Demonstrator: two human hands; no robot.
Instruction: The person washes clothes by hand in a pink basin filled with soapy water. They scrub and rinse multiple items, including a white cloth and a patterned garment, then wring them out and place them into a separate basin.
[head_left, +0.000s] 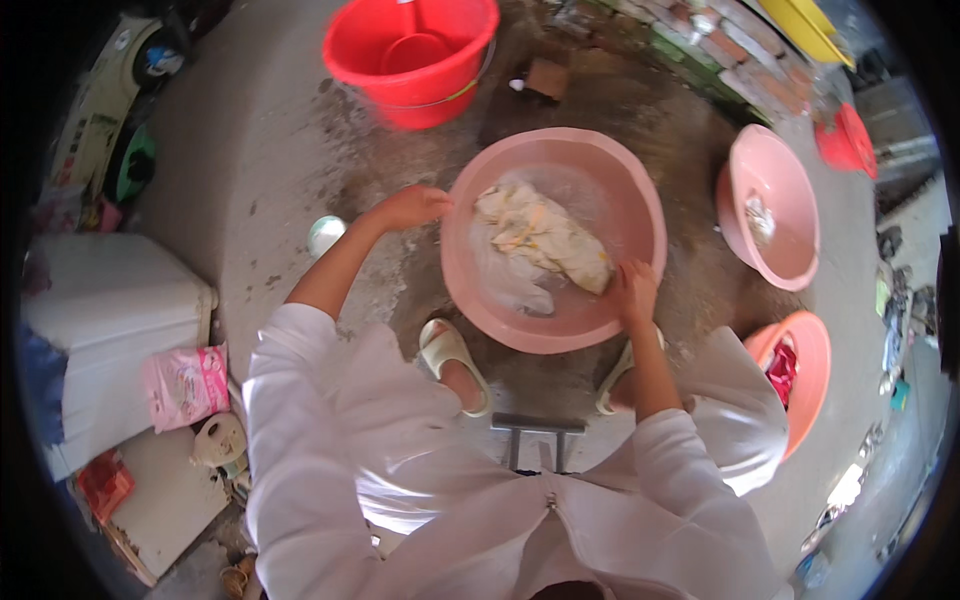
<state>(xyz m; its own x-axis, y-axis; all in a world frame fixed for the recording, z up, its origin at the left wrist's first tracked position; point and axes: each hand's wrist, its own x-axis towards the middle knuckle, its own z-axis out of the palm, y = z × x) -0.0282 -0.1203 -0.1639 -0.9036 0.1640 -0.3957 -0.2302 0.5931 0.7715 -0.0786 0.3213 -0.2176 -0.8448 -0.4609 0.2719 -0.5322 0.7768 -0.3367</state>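
A large pink plastic basin (555, 341) stands on the floor before me, holding water. In it lies a bunched, pale cream cloth (551, 232) with yellowish marks, wet and partly sunk. Whitish material (517, 281), perhaps more fabric, spreads under the water beside it. My left hand (416, 208) is at the basin's left rim, its fingertips against the edge; whether they grip it is unclear. Over the right rim reaches my right hand (637, 289), fingers inside the wall close to the cloth's lower end. Its fingertips are blurred, so any hold is unclear.
A red bucket (420, 97) with a red dipper inside stands beyond the basin. To the right are another pink basin (780, 180) and an orange-pink basin (814, 375) with red fabric. A white bowl-like object (327, 235) lies left; a pink packet (189, 386) hangs by a white cabinet (112, 292).
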